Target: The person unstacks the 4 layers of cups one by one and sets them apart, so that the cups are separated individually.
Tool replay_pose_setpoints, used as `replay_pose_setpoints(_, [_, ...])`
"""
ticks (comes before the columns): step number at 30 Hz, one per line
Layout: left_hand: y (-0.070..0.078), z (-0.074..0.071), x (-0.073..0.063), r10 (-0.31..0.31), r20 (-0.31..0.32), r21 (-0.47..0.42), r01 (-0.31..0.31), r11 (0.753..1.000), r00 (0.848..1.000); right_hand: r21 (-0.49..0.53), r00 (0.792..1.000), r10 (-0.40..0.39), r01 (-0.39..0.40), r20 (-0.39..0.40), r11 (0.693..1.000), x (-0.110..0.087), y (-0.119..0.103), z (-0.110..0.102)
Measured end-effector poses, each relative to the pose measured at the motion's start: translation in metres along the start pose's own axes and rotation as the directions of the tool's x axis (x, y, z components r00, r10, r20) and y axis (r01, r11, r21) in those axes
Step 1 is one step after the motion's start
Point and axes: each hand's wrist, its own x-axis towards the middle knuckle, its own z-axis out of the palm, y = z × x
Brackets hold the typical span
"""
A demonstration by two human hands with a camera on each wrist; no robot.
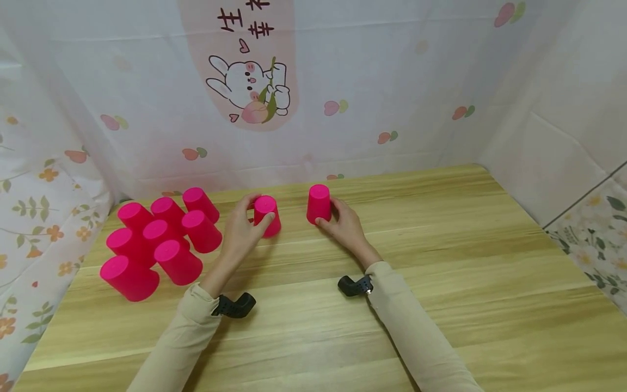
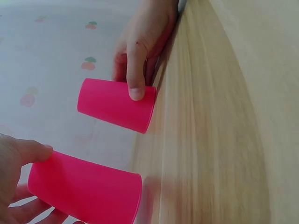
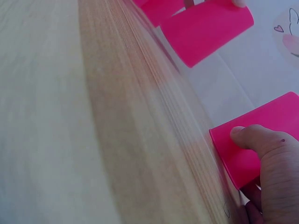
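Observation:
Two bright pink cups stand upside down near the back of the table, a hand on each. My left hand [image 1: 243, 228] grips the left cup [image 1: 266, 218] between thumb and fingers, near its upper end; in the left wrist view this cup [image 2: 86, 189] shows a small gap between its rim and the table. Around the right cup [image 1: 319, 204] my right hand [image 1: 346, 226] curls, with the thumb low by the rim. That cup [image 3: 254, 140] meets the tabletop in the right wrist view. A space about two cups wide lies between them. The left palm is partly hidden.
Several more pink cups [image 1: 178, 263] stand upside down in a close group at the left of the wooden table [image 1: 441, 261]. A white patterned cloth [image 1: 382, 81] hangs right behind the table's back edge. Black wrist bands [image 1: 237, 306] sit on both forearms.

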Motion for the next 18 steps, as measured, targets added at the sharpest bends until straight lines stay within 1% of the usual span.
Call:
replay_pose_setpoints(4, [0.0,-0.008,-0.006,0.037,-0.004,-0.002,-0.037,0.999,0.999,0.004,1.0,-0.002,0.002,-0.005,1.0,0.001,0.001,0.002])
replay_pose_setpoints(9, [-0.001,-0.018,-0.012,0.085,-0.037,-0.004,-0.086,0.996,0.996,0.005,1.0,-0.005,0.005,-0.01,1.0,0.003,0.002,0.003])
replay_pose_setpoints(14, [-0.001,-0.026,-0.02,0.104,-0.047,0.011,-0.103,0.995,0.993,0.008,1.0,-0.008,0.008,-0.01,1.0,0.003,0.002,0.004])
replay_pose_setpoints(18, [-0.002,-0.032,-0.026,0.106,-0.054,0.035,-0.104,0.994,0.993,-0.002,1.0,-0.003,0.003,-0.01,1.0,0.002,0.004,0.004])
